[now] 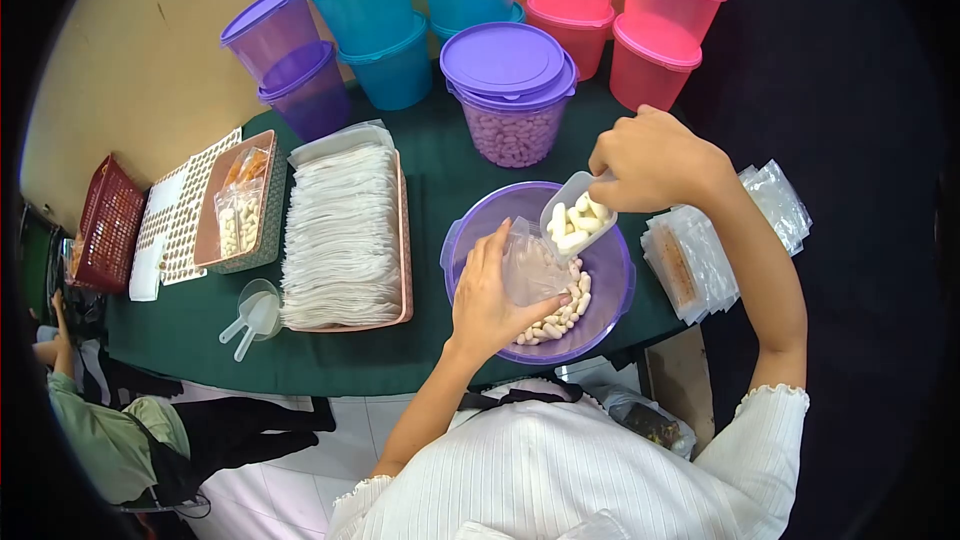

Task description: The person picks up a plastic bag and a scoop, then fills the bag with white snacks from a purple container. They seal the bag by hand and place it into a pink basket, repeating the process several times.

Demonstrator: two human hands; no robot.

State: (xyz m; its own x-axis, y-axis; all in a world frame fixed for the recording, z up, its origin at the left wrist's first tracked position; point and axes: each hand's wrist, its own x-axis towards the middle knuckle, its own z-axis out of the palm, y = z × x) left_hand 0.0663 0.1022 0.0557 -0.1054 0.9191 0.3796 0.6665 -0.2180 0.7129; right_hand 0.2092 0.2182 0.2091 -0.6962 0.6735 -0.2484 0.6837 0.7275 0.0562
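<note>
Pinching the mouth of a clear bag (535, 272) with the left hand (488, 298), over the purple bowl (622, 292) at centre frame; gripping a pellet-filled scoop (574, 217) in the closed right hand (650, 160) just above. Judging the clear bag light, limp, slippery; likely best taking it at the rim.

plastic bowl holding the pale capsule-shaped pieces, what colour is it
The round plastic bowl is translucent purple, clearest in the head view.
</note>
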